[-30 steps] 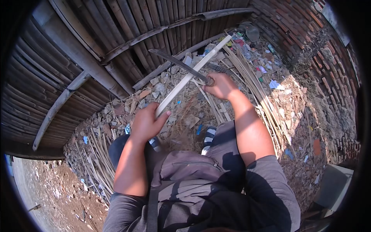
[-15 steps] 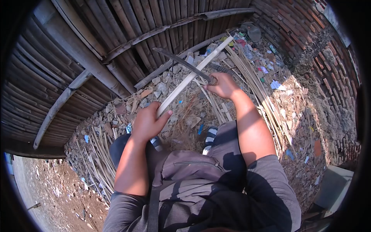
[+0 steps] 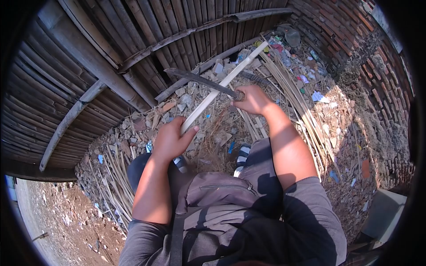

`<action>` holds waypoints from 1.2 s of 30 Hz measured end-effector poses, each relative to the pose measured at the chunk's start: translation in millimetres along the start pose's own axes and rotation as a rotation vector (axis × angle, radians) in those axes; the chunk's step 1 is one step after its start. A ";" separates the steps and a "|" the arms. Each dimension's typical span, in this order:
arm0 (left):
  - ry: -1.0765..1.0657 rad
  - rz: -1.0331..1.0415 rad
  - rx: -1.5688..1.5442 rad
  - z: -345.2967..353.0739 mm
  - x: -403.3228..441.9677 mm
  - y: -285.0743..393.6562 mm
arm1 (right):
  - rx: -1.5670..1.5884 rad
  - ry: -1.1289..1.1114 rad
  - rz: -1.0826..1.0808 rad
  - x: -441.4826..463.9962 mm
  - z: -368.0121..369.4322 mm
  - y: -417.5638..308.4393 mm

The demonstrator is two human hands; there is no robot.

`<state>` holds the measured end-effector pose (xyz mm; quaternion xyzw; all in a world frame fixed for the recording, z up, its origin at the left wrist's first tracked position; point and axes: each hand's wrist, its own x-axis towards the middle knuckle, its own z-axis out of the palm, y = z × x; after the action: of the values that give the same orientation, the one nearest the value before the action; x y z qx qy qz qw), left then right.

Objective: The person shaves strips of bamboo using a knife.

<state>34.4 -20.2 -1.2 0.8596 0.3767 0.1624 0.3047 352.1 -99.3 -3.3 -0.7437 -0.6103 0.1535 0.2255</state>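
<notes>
our left hand (image 3: 171, 138) reaches toward eleven o'clock, fingers gripping the near end of the pale strip (image 3: 230, 80), which slants to one o'clock. our right hand (image 3: 252, 99), arm bent, closes its fingers round the knife (image 3: 198, 80), whose blade crosses over the strip toward ten. the bamboo wall (image 3: 146, 37) edges eleven; the brick wall (image 3: 337, 31) stands well apart at two.
</notes>
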 end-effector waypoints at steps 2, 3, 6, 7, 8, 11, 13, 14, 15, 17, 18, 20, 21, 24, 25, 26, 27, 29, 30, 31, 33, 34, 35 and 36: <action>-0.005 -0.018 -0.013 -3.0 -0.4 3.1 | -0.037 0.042 0.034 2.0 0.4 9.9; -0.009 -0.026 -0.019 -3.5 -0.6 4.3 | -0.054 0.063 0.053 1.5 -1.2 9.2; -0.002 -0.025 -0.035 -1.8 -0.8 3.0 | -0.073 0.040 0.018 -1.1 1.2 1.0; -0.003 -0.022 -0.025 -1.5 -0.4 2.8 | -0.112 -0.009 0.014 -2.1 0.1 -8.8; -0.004 -0.019 -0.014 -1.5 -0.3 2.7 | -0.149 -0.058 0.009 -3.3 -1.8 -19.6; -0.001 -0.016 -0.017 -2.4 -1.0 4.4 | -0.152 -0.131 -0.018 -4.8 -10.2 -33.2; -0.002 -0.013 -0.027 -2.2 -2.4 3.6 | -0.092 -0.129 -0.006 -4.8 -9.6 -29.2; -0.001 -0.009 -0.031 -1.2 -2.1 1.9 | -0.051 -0.113 0.015 -1.5 -8.1 -19.8; 0.001 -0.004 -0.036 -0.7 -1.6 1.1 | -0.012 -0.096 0.034 1.0 -6.7 -10.7; -0.012 -0.032 -0.026 -3.3 -1.4 3.2 | 0.001 0.028 0.017 2.2 -1.9 7.6; -0.021 -0.046 -0.021 -4.2 -1.3 4.5 | 0.009 0.090 0.010 1.5 -3.2 7.7; -0.021 -0.056 -0.022 -4.1 -1.2 7.0 | -0.049 0.056 0.028 0.1 -3.2 7.2; -0.020 -0.062 -0.021 -3.6 -1.1 7.5 | -0.076 0.039 0.037 -0.8 -4.4 1.8; 0.018 -0.007 -0.013 0.5 -0.3 1.8 | -0.140 -0.102 0.018 -5.7 -12.6 -31.0; 0.008 -0.018 -0.025 0.2 -0.6 2.7 | -0.141 -0.124 0.009 -6.3 -11.9 -33.7; -0.001 -0.028 -0.036 -1.2 -1.2 5.4 | -0.141 -0.144 0.000 -6.7 -11.1 -35.9; -0.010 -0.038 -0.046 -2.7 -1.7 6.8 | -0.141 -0.165 -0.010 -6.4 -10.1 -37.2; -0.024 -0.036 -0.030 -3.8 -2.3 6.0 | -0.025 -0.090 -0.016 -1.4 1.3 -13.4; -0.029 -0.031 -0.023 -3.9 -1.8 6.1 | 0.029 -0.050 -0.019 0.7 -0.5 -7.3; -0.024 -0.034 -0.017 -4.2 -1.5 6.4 | 0.077 -0.043 0.028 2.6 -4.9 -0.8; -0.018 -0.040 -0.007 -3.7 -1.9 6.7 | 0.173 -0.032 0.127 4.0 -12.5 6.3; -0.010 -0.035 -0.008 -2.4 -1.7 6.6 | 0.139 -0.013 0.111 3.1 -12.4 6.0; -0.003 -0.030 -0.009 -0.7 -1.6 6.4 | 0.105 0.007 0.096 1.6 -10.1 4.5; 0.005 -0.025 -0.010 1.0 -1.0 6.6 | 0.071 0.025 0.081 0.6 -7.6 2.0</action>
<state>37.8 -24.8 2.3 0.8528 0.3874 0.1625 0.3103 357.8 -100.2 2.1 -0.7612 -0.5710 0.1747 0.2530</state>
